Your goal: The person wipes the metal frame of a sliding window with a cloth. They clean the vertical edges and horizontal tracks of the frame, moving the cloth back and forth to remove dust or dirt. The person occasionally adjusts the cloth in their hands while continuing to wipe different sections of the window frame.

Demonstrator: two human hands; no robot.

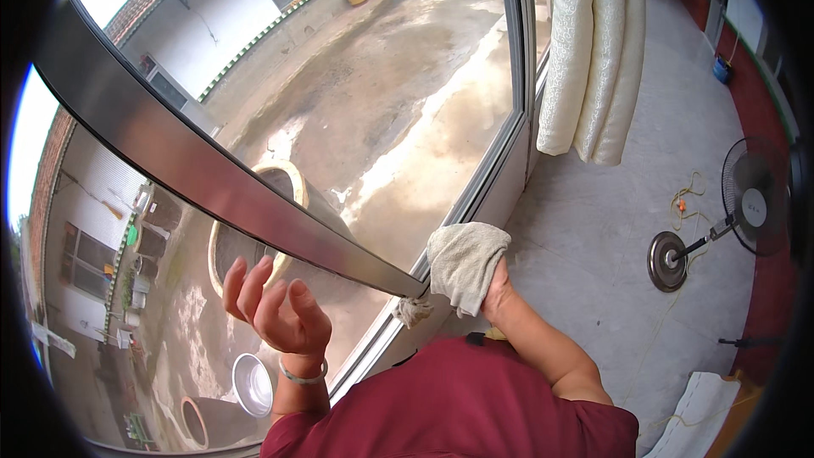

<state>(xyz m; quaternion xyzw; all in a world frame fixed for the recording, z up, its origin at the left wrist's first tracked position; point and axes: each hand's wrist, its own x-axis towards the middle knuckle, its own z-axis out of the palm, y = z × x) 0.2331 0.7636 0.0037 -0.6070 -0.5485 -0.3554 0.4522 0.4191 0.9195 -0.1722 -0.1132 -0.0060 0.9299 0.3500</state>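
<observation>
My left hand (280,309) is raised in front of the window's glass, palm up, fingers apart and loosely curled, with nothing in it. A bracelet circles its wrist. My right hand (496,284) grips a grey-beige cleaning cloth (468,261), which drapes over its fingers and hides most of them. That cloth lies against the low window ledge (485,203), close to the foot of the metal window post (229,178). A smaller bunched rag (413,311) rests on the sill at the post's base.
A cream curtain (591,51) hangs to the right of the window. On the grey floor stand a fan (750,203) with a round base (667,261) and a yellow cord (688,199). Beyond the glass are a large round pot (298,182) and a metal basin (253,384).
</observation>
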